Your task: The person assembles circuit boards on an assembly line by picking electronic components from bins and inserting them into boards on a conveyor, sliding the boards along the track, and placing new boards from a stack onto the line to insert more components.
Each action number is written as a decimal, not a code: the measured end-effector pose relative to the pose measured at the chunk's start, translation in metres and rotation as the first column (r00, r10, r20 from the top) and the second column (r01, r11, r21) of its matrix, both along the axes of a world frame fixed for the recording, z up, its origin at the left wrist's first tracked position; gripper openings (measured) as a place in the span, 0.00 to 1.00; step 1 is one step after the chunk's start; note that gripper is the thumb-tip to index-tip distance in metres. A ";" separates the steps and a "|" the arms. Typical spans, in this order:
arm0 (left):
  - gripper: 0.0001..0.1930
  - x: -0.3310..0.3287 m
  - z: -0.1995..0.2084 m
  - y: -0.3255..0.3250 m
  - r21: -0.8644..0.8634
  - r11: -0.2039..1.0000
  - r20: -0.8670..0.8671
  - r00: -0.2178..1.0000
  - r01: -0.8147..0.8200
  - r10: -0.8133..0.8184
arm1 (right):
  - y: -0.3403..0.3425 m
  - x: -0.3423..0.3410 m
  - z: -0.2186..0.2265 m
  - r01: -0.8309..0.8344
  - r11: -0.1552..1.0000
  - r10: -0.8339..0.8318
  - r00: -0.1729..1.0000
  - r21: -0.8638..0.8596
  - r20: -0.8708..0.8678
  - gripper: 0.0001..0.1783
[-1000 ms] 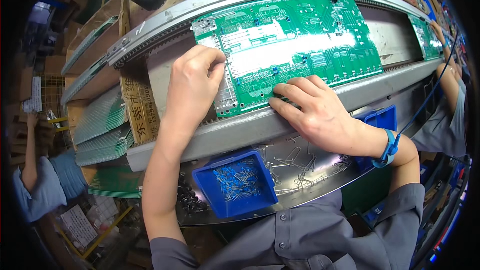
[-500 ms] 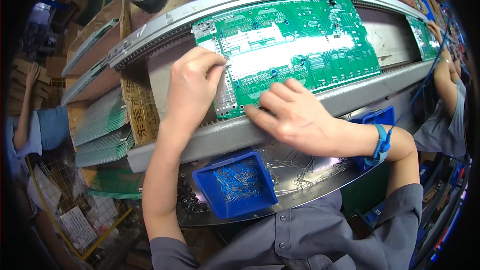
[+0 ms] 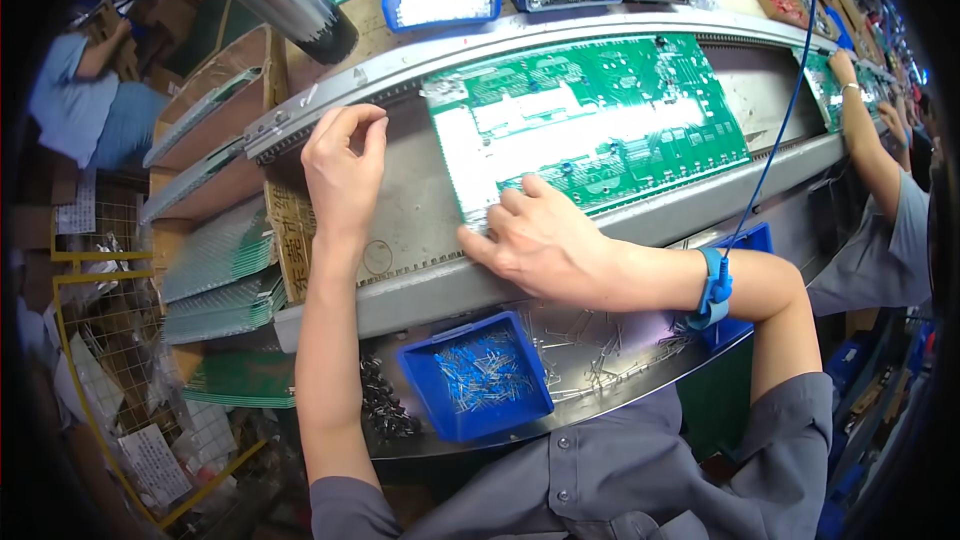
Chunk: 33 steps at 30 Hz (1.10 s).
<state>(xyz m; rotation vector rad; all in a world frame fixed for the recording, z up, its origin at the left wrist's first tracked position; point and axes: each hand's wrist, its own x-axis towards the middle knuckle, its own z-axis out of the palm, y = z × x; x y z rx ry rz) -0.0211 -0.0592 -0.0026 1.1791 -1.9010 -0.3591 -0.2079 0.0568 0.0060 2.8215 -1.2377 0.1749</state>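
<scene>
A large green circuit board (image 3: 655, 105) lies between two metal rails, with strong glare across its middle. Over the bare stretch of track left of the board is my left hand (image 3: 345, 165), raised, thumb and forefinger pinched together. Whether anything tiny sits in that pinch I cannot make out. My right hand (image 3: 545, 240) rests at the board's near left corner with its fingers curled down; what lies under the fingertips is hidden. A blue wrist strap (image 3: 713, 290) with a cord circles my right forearm. Below the near rail stands a blue bin (image 3: 415, 365) holding blue components with wire leads.
Loose wire-leaded parts (image 3: 610, 360) and dark parts (image 3: 385, 405) lie on the metal shelf (image 3: 540, 420). Boards (image 3: 220, 250) stack beside a cardboard box at left. A metal cylinder (image 3: 285, 0) and blue bins (image 3: 440, 15) stand behind the far rail. A co-worker's arm (image 3: 868, 135) reaches in at right.
My left hand has lifted off the board's left edge and moved left, over the track. My right hand stays at the near left corner, its fingers more curled. The whole view has shifted slightly.
</scene>
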 end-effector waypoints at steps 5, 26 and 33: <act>0.04 0.007 -0.005 -0.005 -0.031 0.999 -0.024 1.000 -0.014 0.013 | 0.013 -0.038 0.003 0.103 0.995 -0.103 0.995 -0.002 0.000 0.18; 0.03 0.004 -0.016 -0.016 -0.057 0.998 -0.057 0.998 -0.022 0.019 | 0.046 -0.164 0.005 0.527 0.848 -0.529 0.849 -0.050 -0.021 0.14; 0.09 0.035 -0.043 -0.012 -0.007 0.975 -0.046 0.974 -0.221 0.220 | 0.137 -0.074 0.163 0.353 0.845 -0.338 0.935 -0.402 0.109 0.07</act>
